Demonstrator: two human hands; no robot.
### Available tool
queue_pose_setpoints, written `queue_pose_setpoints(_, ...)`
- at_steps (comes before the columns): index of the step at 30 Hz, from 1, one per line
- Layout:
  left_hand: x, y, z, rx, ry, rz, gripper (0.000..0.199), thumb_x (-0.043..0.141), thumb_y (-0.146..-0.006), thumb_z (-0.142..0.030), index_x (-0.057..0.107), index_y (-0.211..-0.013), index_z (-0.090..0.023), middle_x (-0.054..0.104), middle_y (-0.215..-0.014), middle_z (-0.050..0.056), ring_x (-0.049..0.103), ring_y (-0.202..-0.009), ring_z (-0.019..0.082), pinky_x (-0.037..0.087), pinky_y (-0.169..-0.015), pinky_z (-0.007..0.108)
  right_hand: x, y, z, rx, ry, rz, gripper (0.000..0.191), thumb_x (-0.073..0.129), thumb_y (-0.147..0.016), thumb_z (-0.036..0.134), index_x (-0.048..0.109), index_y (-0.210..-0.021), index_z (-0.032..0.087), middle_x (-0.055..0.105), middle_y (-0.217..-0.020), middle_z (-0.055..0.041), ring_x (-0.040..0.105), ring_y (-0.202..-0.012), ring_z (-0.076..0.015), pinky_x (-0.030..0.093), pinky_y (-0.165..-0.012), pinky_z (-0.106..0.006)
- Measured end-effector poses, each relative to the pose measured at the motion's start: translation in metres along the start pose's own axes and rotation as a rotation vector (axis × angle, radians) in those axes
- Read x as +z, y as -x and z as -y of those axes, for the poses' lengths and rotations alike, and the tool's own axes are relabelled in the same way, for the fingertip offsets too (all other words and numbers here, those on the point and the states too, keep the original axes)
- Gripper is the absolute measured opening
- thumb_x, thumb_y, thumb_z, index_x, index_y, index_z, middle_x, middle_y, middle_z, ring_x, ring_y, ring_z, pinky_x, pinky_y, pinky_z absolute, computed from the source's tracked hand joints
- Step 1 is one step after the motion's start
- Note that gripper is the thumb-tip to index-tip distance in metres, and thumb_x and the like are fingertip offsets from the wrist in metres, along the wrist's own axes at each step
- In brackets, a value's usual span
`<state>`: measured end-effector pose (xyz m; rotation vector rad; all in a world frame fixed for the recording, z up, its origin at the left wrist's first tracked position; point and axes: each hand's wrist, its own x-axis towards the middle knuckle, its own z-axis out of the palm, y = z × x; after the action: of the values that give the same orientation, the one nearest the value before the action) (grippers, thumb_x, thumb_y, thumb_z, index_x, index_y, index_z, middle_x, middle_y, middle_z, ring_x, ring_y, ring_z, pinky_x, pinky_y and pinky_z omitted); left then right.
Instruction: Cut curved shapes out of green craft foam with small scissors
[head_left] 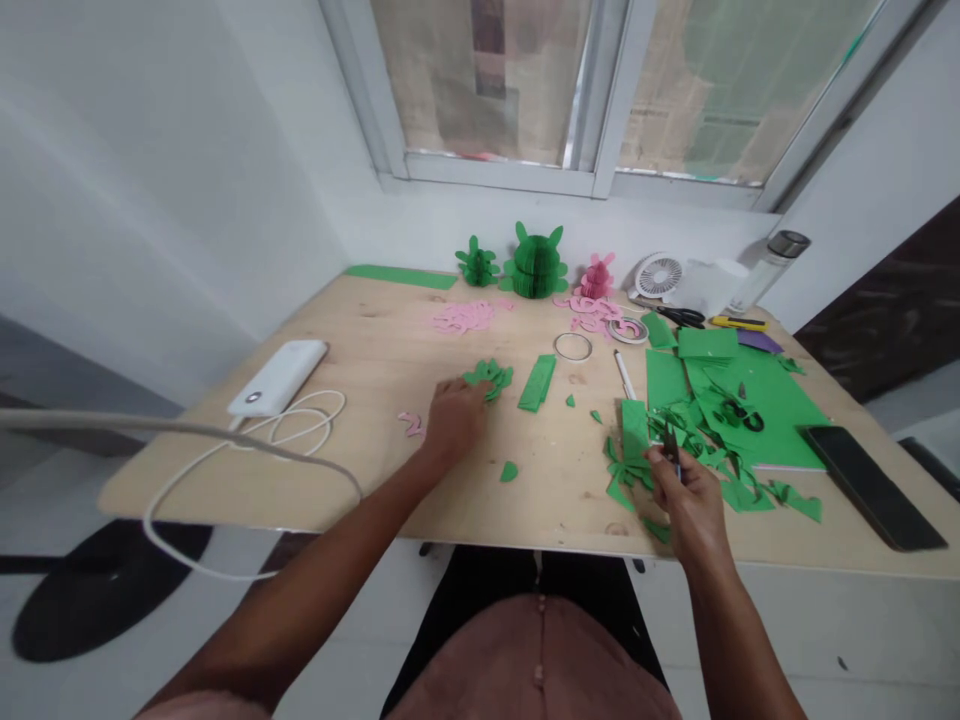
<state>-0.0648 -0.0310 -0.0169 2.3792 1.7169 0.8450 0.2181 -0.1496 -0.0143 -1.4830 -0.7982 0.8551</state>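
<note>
Fingers of the right hand point(690, 495) grip one dark-tipped tool point(670, 440); one green cutout pile point(496, 376) meets the left hand's point(455, 415) fingertips, any pinch unclear.

Plain green cut pieces point(496, 378) at left fingers point(480, 392); solid green folded strip point(537, 383) right of them.

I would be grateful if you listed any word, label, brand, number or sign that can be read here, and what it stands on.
No text is clear enough to quote.
Cardboard behind the window: faint print, too blurred to read.
White power bank: a small dark round mark, too small to tell whether it holds characters.
Smartphone and yellow utility knife: no lettering can be made out.
</note>
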Motion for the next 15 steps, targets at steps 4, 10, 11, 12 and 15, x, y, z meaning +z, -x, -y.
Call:
queue_pose_setpoints(4,-0.014,-0.006,0.016,-0.391,0.567,-0.165,0.021,0.06,-0.067,-0.018,0.067,-0.087,-0.018,0.069,-0.069,0.004,0.064,-0.068,0.02,0.047,-0.067,0.032,0.003,0.001,0.0,0.016,-0.034,0.006,0.043,0.074,-0.065,0.05,0.065,-0.083,0.013,0.037,-0.05,0.0076,0.026,-0.042,-0.0068,0.017,-0.038,-0.021)
queue_pose_setpoints(10,-0.028,-0.007,0.016,-0.598,1.024,-0.295,0.021,0.069,-0.059,-0.024,0.067,-0.078,-0.014,0.066,-0.065,0.001,0.06,-0.061,0.014,0.045,-0.061,0.026,0.007,0.001,-0.003,-0.009,-0.05,0.042,0.039,0.074,-0.067,0.05,0.064,-0.081,0.014,0.035,-0.049,0.008,0.025,-0.042,-0.0066,0.016,-0.038,-0.021)
queue_pose_setpoints(11,-0.026,-0.005,0.01,-0.579,1.019,-0.319,0.02,0.068,-0.061,-0.023,0.067,-0.079,-0.014,0.066,-0.066,0.002,0.06,-0.062,0.014,0.046,-0.062,0.026,0.006,0.001,-0.003,-0.004,-0.052,0.041,0.04,0.074,-0.067,0.05,0.064,-0.081,0.014,0.034,-0.049,0.0081,0.025,-0.042,-0.0065,0.015,-0.038,-0.021)
queue_pose_setpoints(12,-0.023,-0.003,0.003,-0.544,0.991,-0.337,0.019,0.066,-0.064,-0.022,0.067,-0.08,-0.014,0.067,-0.068,0.002,0.061,-0.063,0.014,0.047,-0.063,0.027,0.006,0.001,-0.004,0.003,-0.054,0.04,0.04,0.074,-0.067,0.05,0.064,-0.082,0.014,0.034,-0.049,0.0083,0.025,-0.041,-0.0065,0.015,-0.038,-0.021)
queue_pose_setpoints(15,-0.004,0.007,-0.035,-0.314,0.739,-0.335,0.016,0.058,-0.072,-0.016,0.067,-0.084,-0.016,0.07,-0.076,0.004,0.062,-0.068,0.016,0.049,-0.068,0.03,0.006,0.001,-0.003,0.025,-0.06,0.03,0.041,0.074,-0.066,0.05,0.065,-0.083,0.013,0.034,-0.048,0.0086,0.024,-0.041,-0.0062,0.015,-0.037,-0.021)
